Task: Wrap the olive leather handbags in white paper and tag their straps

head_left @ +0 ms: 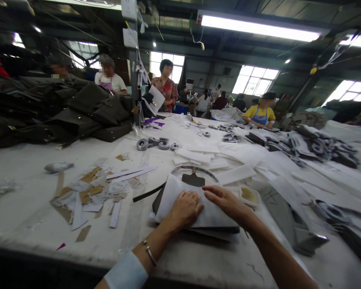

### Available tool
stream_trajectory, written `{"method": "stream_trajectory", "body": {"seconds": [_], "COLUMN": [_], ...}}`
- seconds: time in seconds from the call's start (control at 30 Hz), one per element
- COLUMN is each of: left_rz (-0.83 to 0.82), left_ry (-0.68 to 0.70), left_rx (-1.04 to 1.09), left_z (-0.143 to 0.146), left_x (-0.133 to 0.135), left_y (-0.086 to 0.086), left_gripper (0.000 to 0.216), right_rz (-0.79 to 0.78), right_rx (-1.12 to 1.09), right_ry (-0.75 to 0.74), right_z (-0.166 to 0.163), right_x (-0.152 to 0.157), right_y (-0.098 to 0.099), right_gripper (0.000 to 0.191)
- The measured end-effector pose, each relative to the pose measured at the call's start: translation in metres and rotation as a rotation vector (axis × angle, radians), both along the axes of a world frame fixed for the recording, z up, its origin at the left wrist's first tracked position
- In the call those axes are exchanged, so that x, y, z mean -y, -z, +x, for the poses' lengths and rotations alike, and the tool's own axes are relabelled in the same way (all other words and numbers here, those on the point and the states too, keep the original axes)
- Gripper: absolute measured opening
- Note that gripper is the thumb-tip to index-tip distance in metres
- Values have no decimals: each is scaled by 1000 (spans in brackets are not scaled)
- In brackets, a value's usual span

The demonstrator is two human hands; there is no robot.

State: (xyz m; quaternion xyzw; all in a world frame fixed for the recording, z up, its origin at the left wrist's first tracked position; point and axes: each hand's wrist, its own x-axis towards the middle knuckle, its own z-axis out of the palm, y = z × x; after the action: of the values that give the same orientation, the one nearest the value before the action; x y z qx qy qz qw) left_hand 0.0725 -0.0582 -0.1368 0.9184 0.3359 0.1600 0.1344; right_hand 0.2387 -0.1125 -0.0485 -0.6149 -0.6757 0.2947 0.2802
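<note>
The white table spread all around my work, and at ten o'clock from it rose a big pile of dark bags. A litter of paper and film scraps lay at nine o'clock, well apart from my hands. The dark bag I was busy with lay straight in front of me, near the table's close edge, mostly hidden under a white sheet. A dark strap ran out beside it toward ten o'clock.

To lay that sheet well, I judged, I needed even, light pressure from the middle outward, its edges square to the bag and the strap clear, so that nothing creased beneath.

My left hand came in from seven o'clock and lay palm down on the sheet, fingers close together, gripping nothing. My right hand reached in from four o'clock, its loosely bent fingers toward ten, unclosed with nothing visible in them; whether they touched the sheet or hovered, I could not tell. Just beyond that wrist, at three o'clock, sat a small white dish. The dark tab showed past the sheet at twelve, and a thin bracelet circled my left wrist.
</note>
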Motion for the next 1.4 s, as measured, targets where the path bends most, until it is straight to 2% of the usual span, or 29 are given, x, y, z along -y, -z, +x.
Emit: {"method": "stream_trajectory", "body": {"seconds": [0.07,0.13,0.2,0.3,0.43,0.53,0.63,0.9,1.13,1.23,1.33,1.4], "left_rz": [1,2,2,1,10,75,159,117,147,143,138,130], "left_ry": [-1,0,1,-22,-215,-331,-334,-355,-375,-376,-377,-378], "left_rx": [2,6,16,36,52,42,-9,-39,-3,-16,-22,-16], "left_z": [0,-1,-2,-3,-3,-5,-5,-2,-1,-1,-1,0], "left_x": [1,3,3,2,-5,-9,-9,-8,-10,-10,-10,-11], "left_y": [-3,-5,-7,-8,-1,8,14,8,6,6,9,11], "left_gripper": [40,40,39,35,38,39,43,51,45,48,49,50], "right_rz": [73,96,89,99,171,196,197,143,77,125,182,151], "right_rx": [73,192,277,337,407,445,472,667,692,673,631,546], "right_ry": [76,113,157,212,236,227,210,154,259,318,376,407], "right_z": [-10,-22,-29,-30,-22,-18,-15,-14,-18,-15,-12,-11], "right_x": [-22,-42,-54,-56,-48,-47,-49,-50,-54,-55,-59,-63], "right_y": [-8,1,21,56,82,87,88,86,90,97,107,112], "right_gripper": [38,30,27,30,32,30,29,32,34,37,51,61]}}
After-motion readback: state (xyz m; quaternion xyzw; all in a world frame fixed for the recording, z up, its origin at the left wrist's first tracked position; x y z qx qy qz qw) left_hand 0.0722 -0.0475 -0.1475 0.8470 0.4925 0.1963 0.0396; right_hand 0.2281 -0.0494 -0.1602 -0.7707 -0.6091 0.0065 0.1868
